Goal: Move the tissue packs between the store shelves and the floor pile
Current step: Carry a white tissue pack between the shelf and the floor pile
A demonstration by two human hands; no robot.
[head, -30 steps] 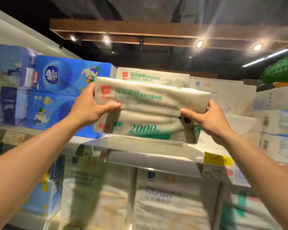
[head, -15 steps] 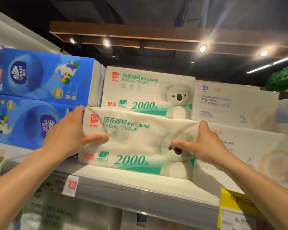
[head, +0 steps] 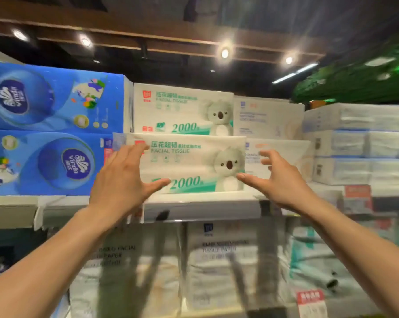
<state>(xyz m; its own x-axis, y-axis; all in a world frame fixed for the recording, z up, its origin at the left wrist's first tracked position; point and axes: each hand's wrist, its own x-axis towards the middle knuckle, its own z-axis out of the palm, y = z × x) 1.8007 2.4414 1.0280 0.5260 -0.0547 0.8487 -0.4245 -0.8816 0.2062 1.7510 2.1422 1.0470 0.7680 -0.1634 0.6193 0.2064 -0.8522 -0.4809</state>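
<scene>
A white and green koala tissue pack [head: 191, 164] rests on the upper shelf [head: 200, 203], under a second pack of the same kind [head: 182, 109]. My left hand [head: 122, 180] hovers in front of its left end, fingers spread, holding nothing. My right hand [head: 279, 180] is open just off its right end, thumb tip near the pack's lower right corner. Whether either hand still touches the pack is unclear through the blur.
Blue Vinda packs [head: 54, 129] are stacked to the left, pale boxed tissue packs [head: 269, 120] and clear-wrapped white packs [head: 359, 143] to the right. Large white tissue bags [head: 219, 265] fill the shelf below. Price tags [head: 311, 301] hang from the shelf edges.
The pack went from being held in the air to resting on the shelf. Both hands have let go of it and pulled back slightly, fingers now spread.
</scene>
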